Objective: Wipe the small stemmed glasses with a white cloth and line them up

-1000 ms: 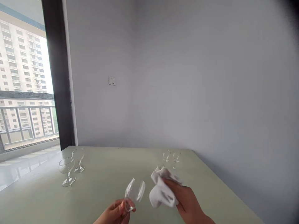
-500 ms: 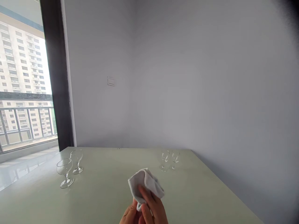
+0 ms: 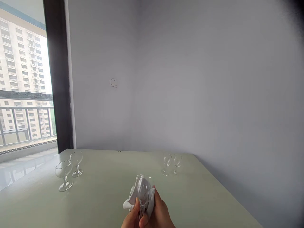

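A small stemmed glass [image 3: 143, 186] is held upright near the bottom middle of the head view, its clear bowl facing up. My left hand [image 3: 132, 217] grips it low, around the stem, with the thumb in front. A white cloth [image 3: 151, 199] wraps behind the bowl and sticks out on both sides. On the right, my right hand [image 3: 161, 211] is closed around the cloth, pressing it against the glass; most of its fingers are hidden behind. The foot of the glass is covered by the hands.
Two round-bowled stemmed glasses, a nearer one [image 3: 64, 172] and a farther one [image 3: 77, 161], stand at the left of the pale green table [image 3: 99, 196]. Two smaller stemmed glasses [image 3: 167, 161] [image 3: 177, 161] stand beyond my hands. A grey wall [image 3: 190, 79] borders the table.
The cloth has come down from over the top of the glass and now lies behind it, so the bowl shows. My right hand has moved to the right side of the glass.
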A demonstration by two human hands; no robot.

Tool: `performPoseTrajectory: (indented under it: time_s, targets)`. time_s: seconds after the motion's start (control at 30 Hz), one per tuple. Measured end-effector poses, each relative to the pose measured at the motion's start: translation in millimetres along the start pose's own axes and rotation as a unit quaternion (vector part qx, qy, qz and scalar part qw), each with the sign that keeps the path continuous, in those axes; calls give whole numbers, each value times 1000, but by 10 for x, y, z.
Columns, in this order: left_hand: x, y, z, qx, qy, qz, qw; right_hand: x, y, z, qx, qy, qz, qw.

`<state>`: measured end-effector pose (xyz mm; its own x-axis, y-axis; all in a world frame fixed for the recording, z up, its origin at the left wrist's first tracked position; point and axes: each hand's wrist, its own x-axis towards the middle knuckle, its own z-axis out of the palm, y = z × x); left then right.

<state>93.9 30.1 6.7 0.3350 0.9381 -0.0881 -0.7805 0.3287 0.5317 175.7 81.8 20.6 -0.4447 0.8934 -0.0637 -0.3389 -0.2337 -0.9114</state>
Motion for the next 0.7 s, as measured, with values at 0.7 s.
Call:
performPoseTrajectory:
  time_s: [0.7]
  targets:
    - [-183, 237, 117, 314, 326, 282, 846, -112, 129, 70, -636, 26, -472, 611]
